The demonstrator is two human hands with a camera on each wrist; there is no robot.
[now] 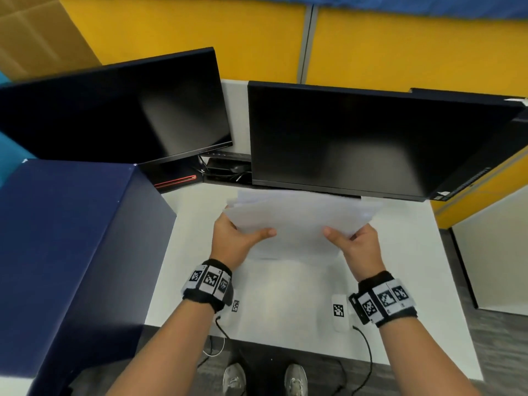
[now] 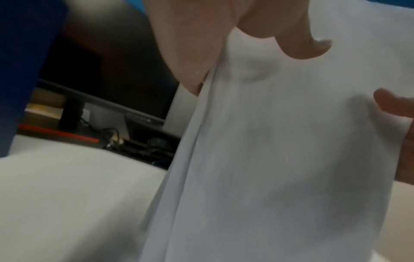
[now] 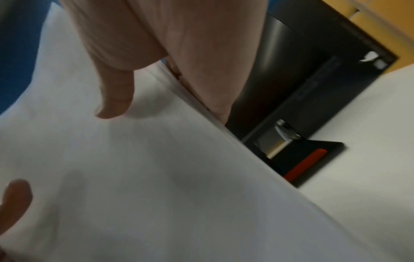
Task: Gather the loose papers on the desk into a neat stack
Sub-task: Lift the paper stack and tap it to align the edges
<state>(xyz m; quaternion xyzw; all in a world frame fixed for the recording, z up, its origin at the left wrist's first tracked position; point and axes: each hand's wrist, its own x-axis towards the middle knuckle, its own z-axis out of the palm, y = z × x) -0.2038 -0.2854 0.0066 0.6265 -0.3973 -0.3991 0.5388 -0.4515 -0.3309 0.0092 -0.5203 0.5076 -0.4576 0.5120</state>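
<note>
Both hands hold the papers (image 1: 300,218) lifted off the white table (image 1: 400,267), in front of the two dark monitors. The left hand (image 1: 231,241) grips the left edge: its thumb (image 1: 264,232) lies across the top sheet, and the rest of its fingers are tucked under the sheets, out of sight in the head view. In the left wrist view the thumb (image 2: 300,42) presses down on the paper (image 2: 280,159) and the palm sits against the sheet edges, which show as several thin layers not quite lined up. The right hand (image 1: 361,247) grips the right edge in the same way — thumb (image 1: 333,232) on top, the other fingers curled underneath. In the right wrist view the thumb (image 3: 116,95) rests on the top sheet (image 3: 156,177), and the other hand's thumb tip (image 3: 15,196) shows at the lower left. The sheets fan out a little at the far corners, so the stack is loose rather than squared. The pages look blank; no writing can be read on them. Each wrist wears a black band (image 1: 207,284) with black-and-white square code tags, and more such tags sit on the small white units below the wrists (image 1: 338,310). The left monitor (image 1: 114,115) and right monitor (image 1: 357,138) are dark — a row of small print on the right one's edge is too fine to read. A dark blue box (image 1: 71,252) stands at the left of the table, and red-trimmed monitor bases (image 1: 177,180) sit behind it
</note>
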